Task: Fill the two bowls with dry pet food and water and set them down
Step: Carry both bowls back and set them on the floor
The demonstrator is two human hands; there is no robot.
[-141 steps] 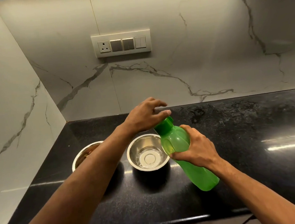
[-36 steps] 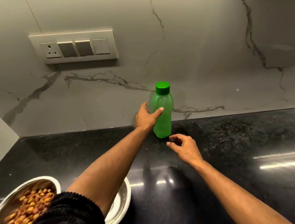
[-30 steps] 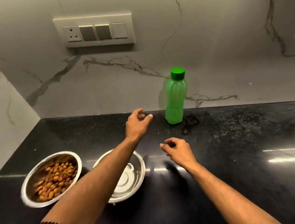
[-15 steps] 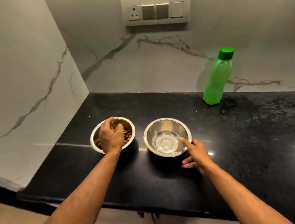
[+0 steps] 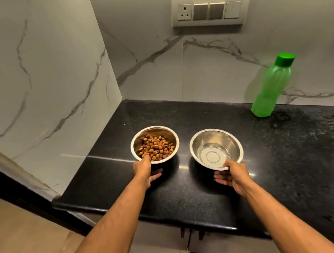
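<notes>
With kibble in the left bowl and water in the right bowl, filling looks done. Left grip pinching one rim, right grip pinching the other; setting down remains.

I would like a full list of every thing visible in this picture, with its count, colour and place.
food bowl: one, steel, on the counter at left, holding brown and yellow pet food
water bowl: one, steel, right of the food bowl, apart from it, a little water in the bottom
bottle: one, green with green cap on, upright at the back of the counter by the wall
counter: one, black speckled stone, meeting the wall corner
switch plate: one, pale, on the back wall, with a socket and switches
walls: two, white marble with grey veins
left hand: grip on the near rim of the food bowl
right hand: grip on the near rim of the water bowl
</notes>
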